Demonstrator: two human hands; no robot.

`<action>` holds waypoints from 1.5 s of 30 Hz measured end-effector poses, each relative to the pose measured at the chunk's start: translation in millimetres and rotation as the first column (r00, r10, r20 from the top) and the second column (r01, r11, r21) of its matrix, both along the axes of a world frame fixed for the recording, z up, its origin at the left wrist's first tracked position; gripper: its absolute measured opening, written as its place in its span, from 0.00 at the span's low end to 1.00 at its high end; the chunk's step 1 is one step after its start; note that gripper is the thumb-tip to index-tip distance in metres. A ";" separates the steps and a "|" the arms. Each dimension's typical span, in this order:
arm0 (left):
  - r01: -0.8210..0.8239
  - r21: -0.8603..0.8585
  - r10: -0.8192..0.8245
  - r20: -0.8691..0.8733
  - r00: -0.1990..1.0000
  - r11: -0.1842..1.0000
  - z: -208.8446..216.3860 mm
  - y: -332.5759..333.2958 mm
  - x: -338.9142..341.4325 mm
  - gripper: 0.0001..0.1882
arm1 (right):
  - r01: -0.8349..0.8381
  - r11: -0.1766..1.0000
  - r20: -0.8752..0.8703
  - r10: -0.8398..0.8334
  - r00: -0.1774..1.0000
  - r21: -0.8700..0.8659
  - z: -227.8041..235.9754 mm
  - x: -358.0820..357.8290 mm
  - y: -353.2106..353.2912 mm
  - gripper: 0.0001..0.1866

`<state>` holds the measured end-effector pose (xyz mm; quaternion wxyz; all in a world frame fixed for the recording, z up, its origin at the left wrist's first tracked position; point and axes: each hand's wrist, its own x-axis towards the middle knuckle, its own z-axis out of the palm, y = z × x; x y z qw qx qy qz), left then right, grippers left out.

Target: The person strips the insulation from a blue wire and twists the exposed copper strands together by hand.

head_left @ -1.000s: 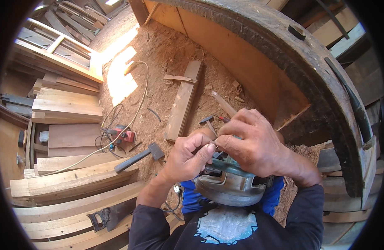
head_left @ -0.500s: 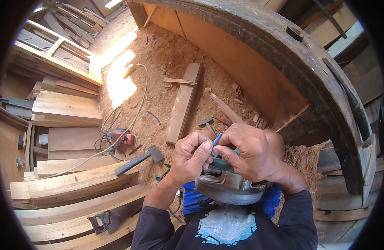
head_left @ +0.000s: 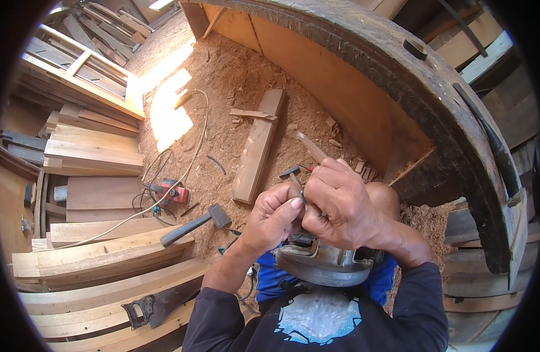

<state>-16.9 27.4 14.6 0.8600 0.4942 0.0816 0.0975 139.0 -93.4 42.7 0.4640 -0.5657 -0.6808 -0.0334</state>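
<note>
A grey metal power tool with a round guard [head_left: 322, 264] rests in my lap. My left hand [head_left: 273, 217] and my right hand [head_left: 340, 202] meet just above it. My right hand is closed around a small dark metal tool [head_left: 303, 196], whose tip shows between the two hands. My left hand's thumb and fingers pinch at that tip. What lies under my fingers is hidden.
A hammer [head_left: 193, 224] lies on the sawdust floor to my left, near a red power tool [head_left: 173, 193] with cables. A plank [head_left: 258, 144] lies ahead. Stacked boards [head_left: 94, 152] and a handsaw [head_left: 158, 302] are at left. A large curved dark timber [head_left: 434, 100] arches at right.
Both hands have stayed together over the tool in my lap, shifting slightly right and lower. My fingers have closed tighter around the small metal tool.
</note>
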 end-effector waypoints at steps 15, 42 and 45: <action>0.019 -0.164 -0.007 0.078 0.997 0.986 -17.7 6.1 4.6 0.09 | 0.027 0.994 0.154 -0.043 0.987 0.103 -3.3 7.7 11.3 0.09; 0.018 -0.102 -0.005 0.124 0.992 0.995 -16.8 12.9 -6.6 0.14 | -0.353 0.935 -0.388 0.315 0.866 -0.030 -2.7 13.7 10.9 0.07; -0.120 0.104 0.112 0.083 0.990 0.987 -15.4 10.2 -10.0 0.11 | -0.261 0.963 -0.324 0.227 0.918 -0.064 -2.4 7.6 12.4 0.06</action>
